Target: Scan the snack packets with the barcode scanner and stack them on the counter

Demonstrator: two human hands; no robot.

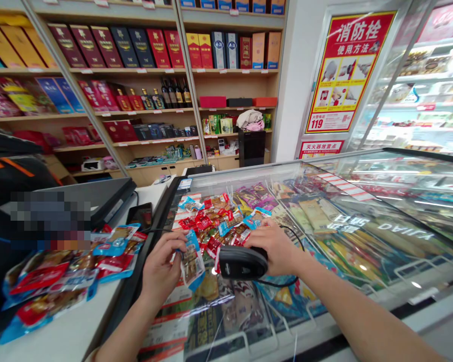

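Note:
My left hand (164, 259) pinches the edge of a small blue-and-clear snack packet (192, 261), with brown food showing through its window. My right hand (274, 246) is wrapped round a black handheld barcode scanner (241, 262), whose head points left at the packet. Scanner and packet are close together, with a narrow gap between them. Beyond both hands lies a pile of small red and blue snack packets (215, 216) on the glass lid of a chest freezer (287, 311). A black cable (300, 241) loops past my right wrist.
More snack packets (71, 271) lie heaped on the white counter (83, 322) at left, near a phone (140, 215) and a dark device (109, 198). Ice-cream packs (347, 256) show under the glass. Shelves of boxed bottles (136, 48) and a red sign (349, 70) stand behind.

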